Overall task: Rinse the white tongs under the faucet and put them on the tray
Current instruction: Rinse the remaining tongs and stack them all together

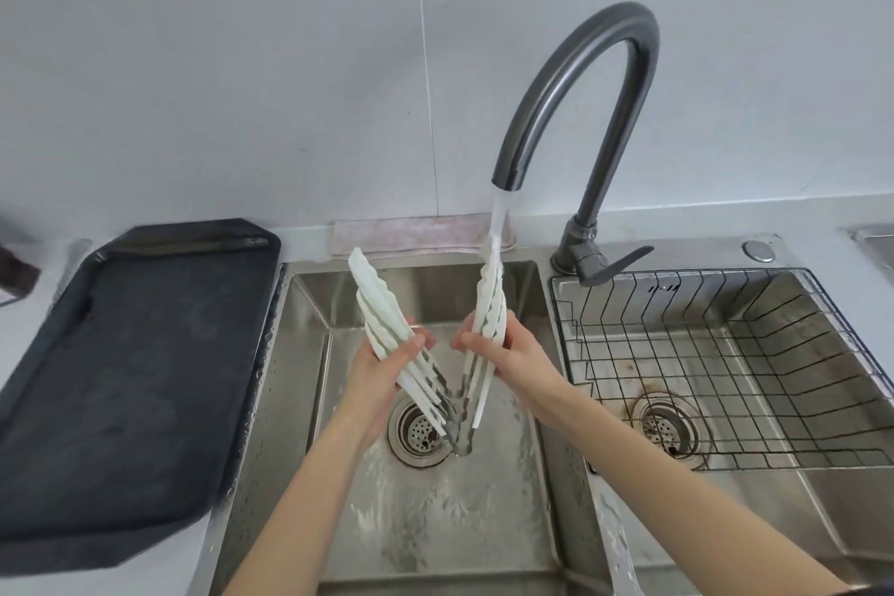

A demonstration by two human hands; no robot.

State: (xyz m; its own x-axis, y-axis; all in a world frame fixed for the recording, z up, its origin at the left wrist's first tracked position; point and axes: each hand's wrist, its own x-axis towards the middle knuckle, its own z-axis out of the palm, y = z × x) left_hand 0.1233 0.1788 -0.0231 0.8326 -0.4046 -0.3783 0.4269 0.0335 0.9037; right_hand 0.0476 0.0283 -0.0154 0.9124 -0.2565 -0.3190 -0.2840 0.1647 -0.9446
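Note:
The white tongs (375,300) are spread in a V over the left sink basin (309,353), hinge end down near the drain. My left hand (387,368) grips the left arm of the tongs. My right hand (508,353) grips the right arm, whose tip sits directly in the water running from the dark grey faucet (580,77). The image is motion-blurred, so each arm shows doubled. The black tray (121,353) lies on the counter left of the sink, with nothing on it.
A second basin on the right holds a black wire rack (725,353). The faucet lever (624,261) points right. A folded pinkish cloth (416,232) lies behind the left basin. A grey wall rises at the back.

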